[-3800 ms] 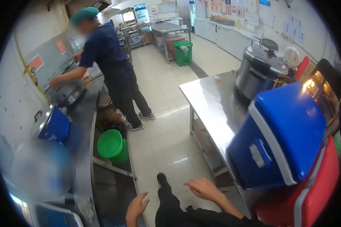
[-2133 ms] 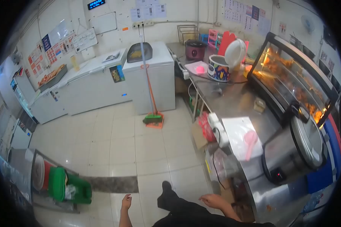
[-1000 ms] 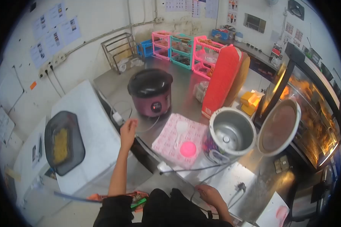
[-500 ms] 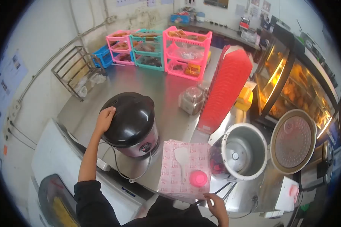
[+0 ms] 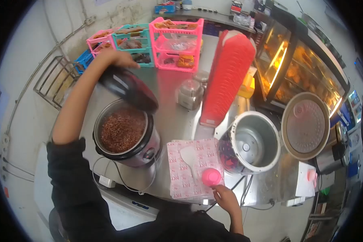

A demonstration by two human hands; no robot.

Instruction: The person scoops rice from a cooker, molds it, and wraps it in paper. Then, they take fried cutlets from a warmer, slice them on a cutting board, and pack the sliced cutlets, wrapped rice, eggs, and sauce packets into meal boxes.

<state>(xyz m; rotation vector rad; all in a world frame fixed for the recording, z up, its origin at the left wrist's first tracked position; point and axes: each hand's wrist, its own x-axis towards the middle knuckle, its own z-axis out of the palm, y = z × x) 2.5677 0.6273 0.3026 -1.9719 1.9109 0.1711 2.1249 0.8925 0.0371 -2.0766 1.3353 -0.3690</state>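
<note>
The black lid of a rice cooker stands tilted up, with my left hand closed at its upper edge. Reddish-brown cooked rice fills the uncovered pot. My right hand has its fingers curled at the lower edge of a small pink cup. That cup sits on a stack of pink printed paper sheets. A white rice paddle lies on the same stack, left of the cup.
Right of the papers stands an empty cooker pot, beside a round metal lid. Behind are a long stack of red cartons, clear containers and pink tiered baskets. A lit food display case stands at the right.
My left hand has lifted the rice cooker lid up and back, uncovering the rice. My right hand has moved from the paper stack's corner to the pink cup. The view has shifted somewhat.
</note>
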